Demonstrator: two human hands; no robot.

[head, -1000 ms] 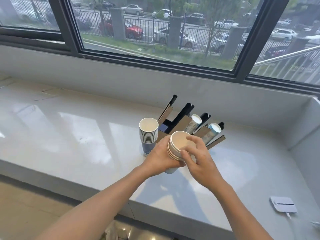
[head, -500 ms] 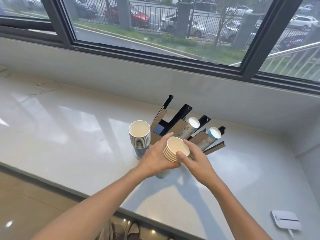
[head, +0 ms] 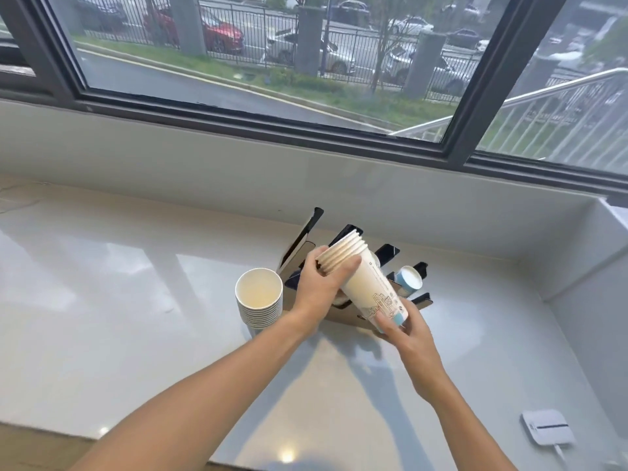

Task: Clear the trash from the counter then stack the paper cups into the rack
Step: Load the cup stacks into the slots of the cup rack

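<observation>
Both hands hold a nested stack of white paper cups [head: 365, 282] with a blue line drawing, tilted with the rims up and away from me. My left hand [head: 317, 294] grips it near the rims; my right hand [head: 406, 334] cups its blue base. The stack hangs just in front of the slanted black and brown cup rack [head: 307, 237], which is partly hidden behind it. One rack slot at the right holds a blue-rimmed cup stack [head: 409, 278]. A second upright stack of paper cups [head: 260, 300] stands on the counter left of the rack.
The white counter [head: 119, 300] runs under a wide window, with a low wall behind and a raised side wall at the right. A small white device [head: 547, 427] with a cable lies near the front right edge.
The held stack has been lifted and tipped from facing me to rims pointing away toward the rack. My right hand slid from the rim to the base. The camera view dropped closer.
</observation>
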